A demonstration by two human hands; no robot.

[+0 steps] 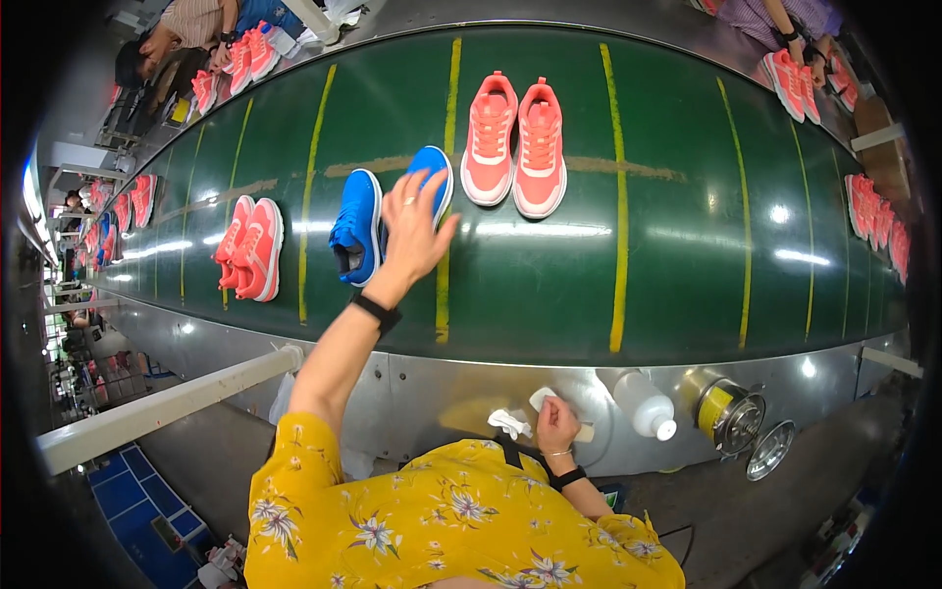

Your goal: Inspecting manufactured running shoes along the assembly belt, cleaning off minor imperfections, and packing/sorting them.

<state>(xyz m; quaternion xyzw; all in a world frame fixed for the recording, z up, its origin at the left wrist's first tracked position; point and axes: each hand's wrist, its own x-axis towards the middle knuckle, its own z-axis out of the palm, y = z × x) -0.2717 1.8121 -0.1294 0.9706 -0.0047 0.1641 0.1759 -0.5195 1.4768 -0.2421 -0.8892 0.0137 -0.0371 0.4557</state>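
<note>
L blue shoe (359, 221) lay on the green belt (687, 260), approx 9 o'clock from the L hand (410, 224), long axis approx 12–6, toe at 12. L hand, the nearer one, was over the R blue shoe (428, 160), fingers spread, grip unclear; that toe pointed approx 1. R hand (557, 428), well apart, approx 5 o'clock from the pair, was curled beside a white pad (541, 397); couldn't tell if gripping it.

Light from above glances off a glossy green conveyor belt (687, 294) in white streaks and hot spots, with smaller glints along the metal side panel (442, 383). Blue shoes (363, 208) near mid-frame appear evenly lit and crisp. Fisheye distortion bows the belt toward a black rim, where distant detail softens.
</note>
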